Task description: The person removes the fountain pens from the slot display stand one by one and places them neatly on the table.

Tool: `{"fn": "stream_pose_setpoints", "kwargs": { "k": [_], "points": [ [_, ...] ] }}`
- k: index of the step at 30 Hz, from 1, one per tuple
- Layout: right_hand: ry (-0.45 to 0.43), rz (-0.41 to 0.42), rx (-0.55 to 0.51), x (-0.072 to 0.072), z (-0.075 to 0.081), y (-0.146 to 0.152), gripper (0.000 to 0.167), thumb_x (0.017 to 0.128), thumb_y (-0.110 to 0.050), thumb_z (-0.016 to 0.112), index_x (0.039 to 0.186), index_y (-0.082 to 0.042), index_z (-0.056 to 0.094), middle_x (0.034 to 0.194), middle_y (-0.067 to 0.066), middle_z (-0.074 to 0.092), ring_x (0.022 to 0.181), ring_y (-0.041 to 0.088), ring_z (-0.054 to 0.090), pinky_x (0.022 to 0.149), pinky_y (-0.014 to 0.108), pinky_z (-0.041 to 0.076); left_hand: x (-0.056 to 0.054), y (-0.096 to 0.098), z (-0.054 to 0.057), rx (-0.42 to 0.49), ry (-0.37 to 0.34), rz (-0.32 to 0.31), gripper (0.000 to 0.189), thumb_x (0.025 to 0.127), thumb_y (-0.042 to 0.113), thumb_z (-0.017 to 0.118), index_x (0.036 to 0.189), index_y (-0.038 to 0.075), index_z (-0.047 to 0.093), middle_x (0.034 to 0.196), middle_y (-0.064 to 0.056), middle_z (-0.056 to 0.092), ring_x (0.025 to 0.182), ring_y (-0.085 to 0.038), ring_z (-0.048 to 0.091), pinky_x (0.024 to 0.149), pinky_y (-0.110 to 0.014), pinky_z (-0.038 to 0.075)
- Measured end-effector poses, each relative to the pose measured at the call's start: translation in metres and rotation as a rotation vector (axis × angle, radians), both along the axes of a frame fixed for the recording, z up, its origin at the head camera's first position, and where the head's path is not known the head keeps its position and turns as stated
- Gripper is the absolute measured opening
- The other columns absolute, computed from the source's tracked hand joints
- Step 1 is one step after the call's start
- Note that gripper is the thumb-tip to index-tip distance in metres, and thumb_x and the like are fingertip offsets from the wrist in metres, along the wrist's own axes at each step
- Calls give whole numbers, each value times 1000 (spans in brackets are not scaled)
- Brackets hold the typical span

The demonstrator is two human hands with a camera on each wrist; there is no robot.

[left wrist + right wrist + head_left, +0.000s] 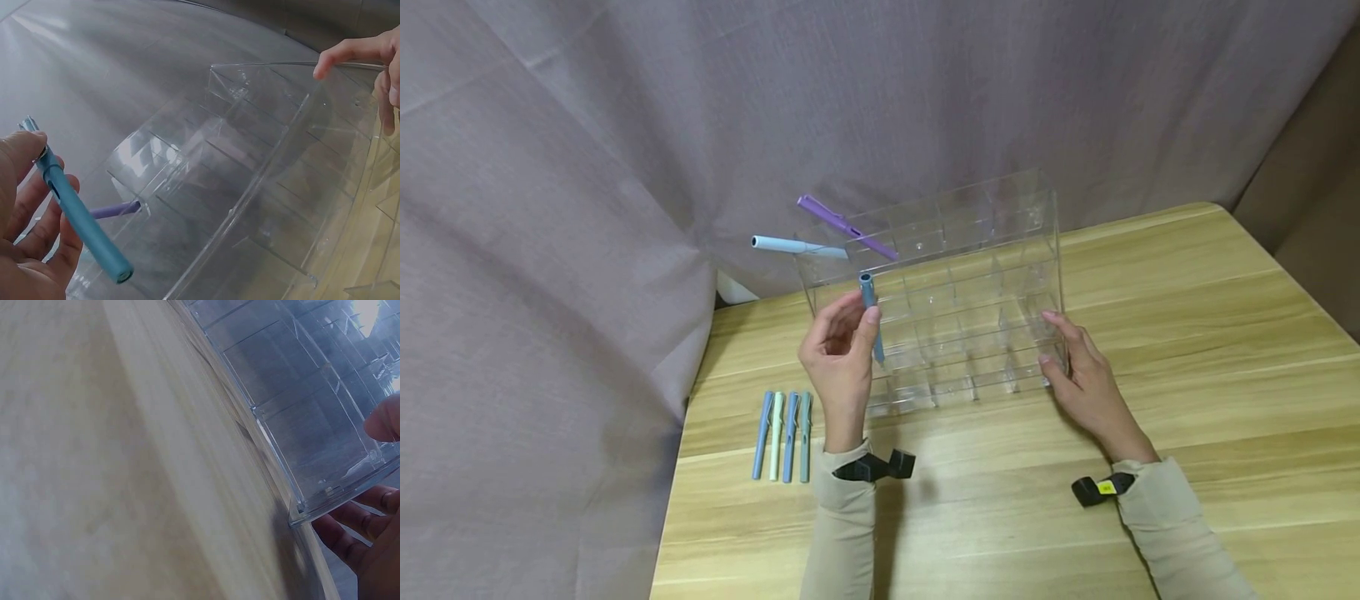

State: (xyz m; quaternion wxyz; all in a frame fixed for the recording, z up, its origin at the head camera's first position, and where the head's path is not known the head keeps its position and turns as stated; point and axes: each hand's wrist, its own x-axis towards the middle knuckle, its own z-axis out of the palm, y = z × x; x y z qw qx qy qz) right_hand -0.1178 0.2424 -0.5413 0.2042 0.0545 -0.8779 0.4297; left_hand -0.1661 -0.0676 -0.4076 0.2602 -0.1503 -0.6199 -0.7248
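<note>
My left hand (841,354) pinches a teal-blue pen (868,293) between thumb and fingers, in front of the left part of a clear plastic stepped rack (1058,258). The pen (94,234) stands tilted in the left wrist view, with its clip near the thumb. With the right hand (1088,392) I grip the rack's right side wall, thumb on the inner side and fingers (359,519) outside. A purple pen (823,213) and a light blue pen (778,244) lean out to the left from the rack's upper left compartments.
Several capped pens (777,437) in blue, pale green and teal lie side by side on the wooden table (1000,508), left of my left forearm. Behind the table hangs a grey curtain (850,100), which also covers the left side.
</note>
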Motion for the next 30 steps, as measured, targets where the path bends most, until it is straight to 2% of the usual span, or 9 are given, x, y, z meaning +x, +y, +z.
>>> {"fn": "stream_pose_setpoints", "kwargs": {
  "k": [7, 15, 21, 26, 30],
  "points": [
    [6, 9, -12, 0, 0, -1, 72, 99, -1, 62, 164, -22, 38, 146, 30, 55, 135, 57, 53, 104, 81, 43, 9, -10, -7, -48, -44, 19, 26, 97, 4, 77, 122, -3, 76, 107, 5, 81, 89, -9, 74, 76, -19, 60],
    [3, 12, -2, 1, 1, -1, 72, 100, -3, 61, 164, -22, 37, 142, 31, 56, 129, 54, 55, 100, 78, 45, 19, -30, -16, -30, -75, 18, 29, 96, 1, 76, 123, -8, 74, 107, 8, 81, 92, -9, 74, 82, -19, 61],
    [7, 7, -11, 0, 0, -1, 71, 100, -3, 62, 164, -22, 38, 144, 31, 56, 129, 56, 55, 101, 80, 44, 24, -46, -19, -5, -80, 31, 28, 94, -7, 73, 121, -13, 72, 104, 6, 80, 89, -9, 73, 79, -17, 60],
    [7, 9, -16, -1, -1, -2, 71, 100, -3, 62, 164, -21, 38, 147, 32, 55, 130, 58, 55, 100, 83, 43, 26, -56, -21, -8, -73, 45, 27, 94, -7, 73, 120, -13, 72, 103, 6, 80, 89, -9, 72, 78, -19, 60],
    [5, 10, -9, -1, 0, -2, 71, 100, -3, 61, 164, -22, 37, 144, 31, 55, 124, 53, 57, 97, 79, 45, 29, -64, -26, -19, -74, 65, 26, 94, -10, 71, 119, -13, 72, 103, 6, 80, 90, -9, 72, 79, -18, 60]
  ]
}}
